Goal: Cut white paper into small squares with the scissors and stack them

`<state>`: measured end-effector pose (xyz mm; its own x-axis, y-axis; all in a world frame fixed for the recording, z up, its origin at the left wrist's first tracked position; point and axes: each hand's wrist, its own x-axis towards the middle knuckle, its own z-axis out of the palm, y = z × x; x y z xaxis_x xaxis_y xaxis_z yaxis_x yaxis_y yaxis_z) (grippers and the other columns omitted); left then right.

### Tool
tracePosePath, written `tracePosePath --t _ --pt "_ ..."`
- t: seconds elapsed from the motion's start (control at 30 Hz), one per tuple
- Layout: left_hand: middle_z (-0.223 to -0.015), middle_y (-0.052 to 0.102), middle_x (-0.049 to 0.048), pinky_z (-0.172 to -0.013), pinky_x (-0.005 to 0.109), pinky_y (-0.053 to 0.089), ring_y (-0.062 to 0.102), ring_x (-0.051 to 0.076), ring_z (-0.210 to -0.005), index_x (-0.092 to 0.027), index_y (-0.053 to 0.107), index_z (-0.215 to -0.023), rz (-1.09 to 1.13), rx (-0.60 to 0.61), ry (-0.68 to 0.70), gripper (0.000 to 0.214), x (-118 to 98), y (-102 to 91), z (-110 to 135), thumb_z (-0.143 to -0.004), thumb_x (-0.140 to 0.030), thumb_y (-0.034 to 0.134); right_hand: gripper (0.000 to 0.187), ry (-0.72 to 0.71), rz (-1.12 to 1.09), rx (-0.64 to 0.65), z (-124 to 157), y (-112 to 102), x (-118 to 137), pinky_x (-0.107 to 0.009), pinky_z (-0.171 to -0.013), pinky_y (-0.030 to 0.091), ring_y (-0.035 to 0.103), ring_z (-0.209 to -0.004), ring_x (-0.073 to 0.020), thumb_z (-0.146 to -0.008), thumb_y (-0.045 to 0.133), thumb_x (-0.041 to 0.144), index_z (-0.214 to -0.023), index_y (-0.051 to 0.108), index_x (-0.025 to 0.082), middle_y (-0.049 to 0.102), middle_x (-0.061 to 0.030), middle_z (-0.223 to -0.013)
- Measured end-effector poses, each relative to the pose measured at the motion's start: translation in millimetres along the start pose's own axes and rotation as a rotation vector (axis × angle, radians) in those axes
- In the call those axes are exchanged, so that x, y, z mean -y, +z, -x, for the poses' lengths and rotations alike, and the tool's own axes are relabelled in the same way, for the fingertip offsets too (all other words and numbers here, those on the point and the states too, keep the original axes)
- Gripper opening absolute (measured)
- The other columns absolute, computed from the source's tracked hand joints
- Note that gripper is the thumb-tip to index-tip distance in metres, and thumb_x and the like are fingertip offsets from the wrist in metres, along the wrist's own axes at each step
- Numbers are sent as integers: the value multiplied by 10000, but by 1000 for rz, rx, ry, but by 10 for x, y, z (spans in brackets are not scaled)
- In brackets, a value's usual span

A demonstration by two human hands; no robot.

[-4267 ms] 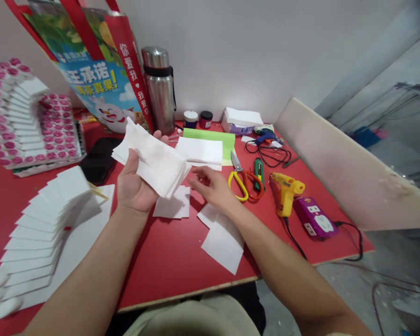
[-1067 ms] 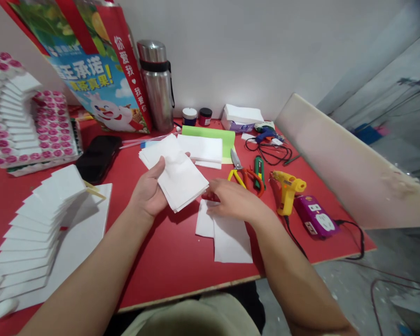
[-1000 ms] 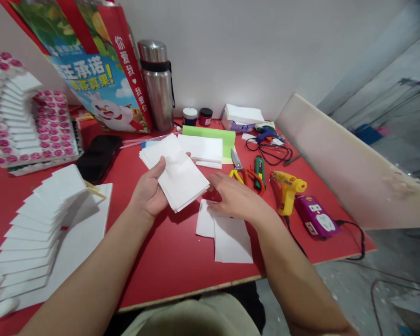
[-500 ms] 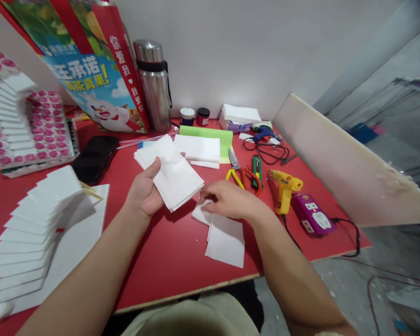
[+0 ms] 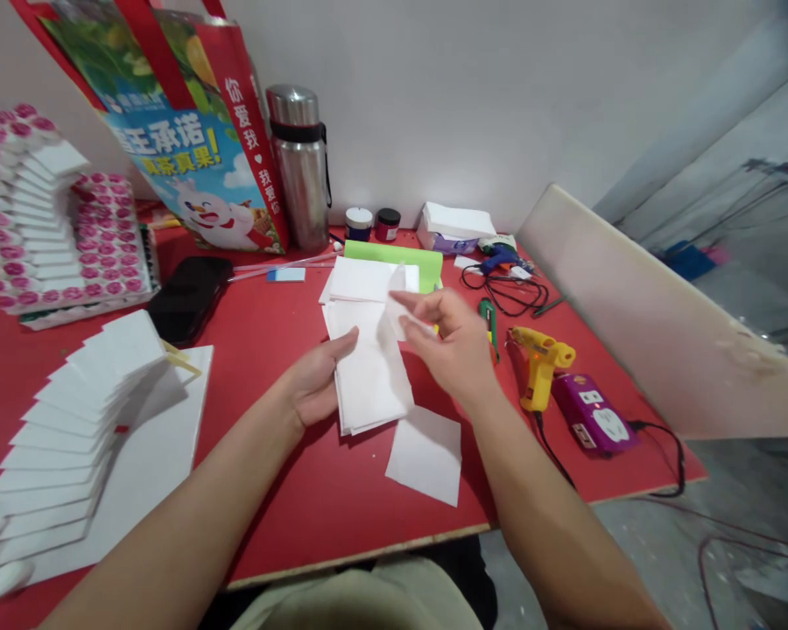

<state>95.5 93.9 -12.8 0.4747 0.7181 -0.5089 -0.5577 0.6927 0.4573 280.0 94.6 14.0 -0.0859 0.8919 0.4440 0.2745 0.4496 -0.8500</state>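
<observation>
My left hand (image 5: 319, 381) grips a stack of white paper sheets (image 5: 371, 376) from its left side, thumb on top. Close by on the right, my right hand (image 5: 450, 337) pinches a thin white sheet (image 5: 397, 319) at the stack's upper right edge. A separate white paper square (image 5: 426, 455) lies on the red table (image 5: 302, 516) below the right hand. Behind the stack, more folded white paper (image 5: 368, 278) rests partly on a lime-green sheet (image 5: 394, 254).
On the left stand a fanned white staircase model (image 5: 72, 420) and a pink-and-white model (image 5: 105, 236). A black phone (image 5: 190, 297), steel flask (image 5: 300, 175) and printed bag (image 5: 203, 166) are behind. At right lie a yellow glue gun (image 5: 538, 359) and purple power strip (image 5: 594, 416).
My right hand has lifted a sheet from the table and moved it up to the stack. My left hand has shifted right and turned the stack more upright.
</observation>
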Motion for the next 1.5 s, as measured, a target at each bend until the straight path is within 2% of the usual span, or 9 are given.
tracePosePath --t 0.07,0.2,0.33,0.6,0.9,1.03,1.2,1.33,1.5 --pt "-1132 769 187 -1013 474 555 758 278 -979 -49 647 -1277 23 29 16 379 5 -4 -25 -1046 -283 459 137 -137 181 166 87 122 14 -411 -960 540 693 -1147 -242 -871 626 147 -964 576 235 745 -63 -1103" --pt "-884 777 142 -845 411 614 752 240 -766 -58 693 -1105 45 41 8 341 -51 -20 -41 -1046 -262 426 417 -342 454 354 184 287 -13 -441 -990 515 689 -1149 -266 -834 537 52 -1224 572 196 747 -74 -1009" --pt "-866 776 129 -810 333 618 747 207 -753 -69 696 -1078 99 51 56 363 -76 -1 -33 -1057 -304 420 344 -427 579 348 208 359 -22 -472 -1057 481 630 -1290 -295 -882 504 98 -1212 577 163 736 -138 -1199" --pt "-957 787 154 -953 360 587 761 250 -939 -40 659 -1233 106 2 145 454 -77 15 -54 -1073 -370 391 223 -547 660 321 218 381 8 -455 -1019 510 676 -1223 -320 -917 486 108 -1093 623 112 746 -190 -1206" --pt "-975 790 164 -911 397 613 771 274 -929 -79 661 -1254 125 28 165 680 -107 46 10 -1025 -626 329 122 -418 567 437 239 389 56 -448 -1077 466 631 -1275 -305 -931 610 241 -1025 620 163 718 -164 -1269" --pt "-961 794 167 -905 437 619 780 274 -857 -51 634 -1292 61 -25 76 416 -109 43 51 -1045 -347 478 312 -219 443 457 162 118 344 -385 -990 508 681 -1165 -266 -931 684 445 -1103 643 188 749 -107 -1189" --pt "-1183 756 217 -1034 495 566 756 308 -1042 -18 587 -1376 47 -117 176 416 -101 44 48 -1011 -208 519 206 66 645 623 189 -361 686 -340 -809 505 697 -937 -231 -940 695 378 -1074 695 222 755 -48 -1036" --pt "-1227 741 217 -1061 504 551 748 309 -1074 -32 622 -1346 39 -169 187 392 -113 55 50 -1000 -193 533 153 77 671 772 461 -593 622 -355 -857 513 666 -1018 -232 -982 606 236 -1116 679 235 719 -64 -1098" --pt "-1212 751 202 -1075 519 538 763 298 -1033 -45 645 -1321 43 -191 182 371 -106 30 19 -993 -186 544 148 194 668 656 769 -714 497 -364 -897 527 661 -1069 -234 -986 582 196 -1113 647 233 695 -81 -1141"
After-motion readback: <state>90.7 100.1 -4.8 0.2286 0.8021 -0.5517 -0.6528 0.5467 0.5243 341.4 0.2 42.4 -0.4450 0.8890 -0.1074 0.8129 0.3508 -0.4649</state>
